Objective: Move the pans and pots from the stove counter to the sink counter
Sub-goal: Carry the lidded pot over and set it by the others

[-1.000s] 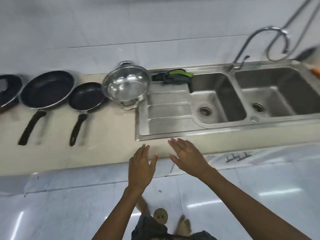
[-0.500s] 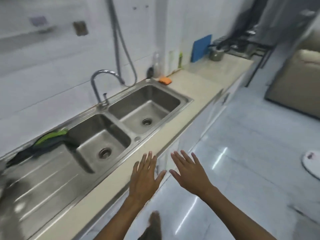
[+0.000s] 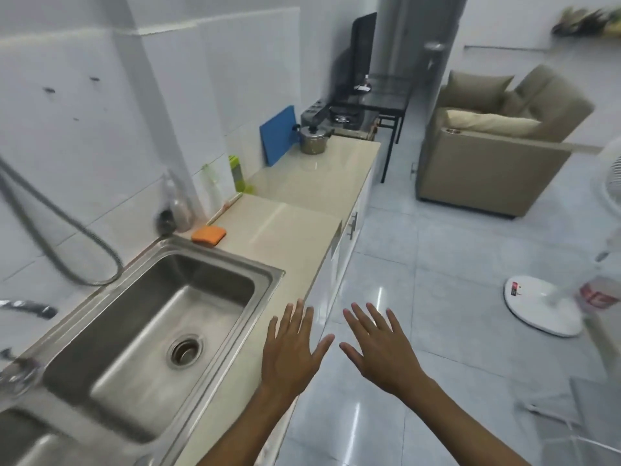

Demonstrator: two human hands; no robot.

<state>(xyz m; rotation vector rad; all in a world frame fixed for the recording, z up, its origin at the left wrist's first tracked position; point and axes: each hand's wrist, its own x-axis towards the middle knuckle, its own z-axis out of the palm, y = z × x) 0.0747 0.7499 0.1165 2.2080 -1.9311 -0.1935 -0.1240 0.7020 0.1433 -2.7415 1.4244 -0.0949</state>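
A lidded steel pot [image 3: 314,138] stands on the beige counter [image 3: 316,183] far ahead, next to a gas stove [image 3: 339,117]. My left hand [image 3: 292,348] hovers flat with fingers spread over the counter's front edge beside the steel sink [image 3: 154,317]. Just right of it, over the floor, my right hand [image 3: 379,344] is also spread and holds nothing. No other pans or pots show in this frame.
A blue cutting board [image 3: 277,134] leans on the wall by the pot. An orange sponge [image 3: 208,234] and bottles [image 3: 237,173] sit near the sink. A beige armchair [image 3: 497,142] and a white fan base [image 3: 541,307] stand on the tiled floor at right.
The view has swung right, from the pans and pot left of the sink to the far counter with the stove. Both hands stay spread and empty in front of me.
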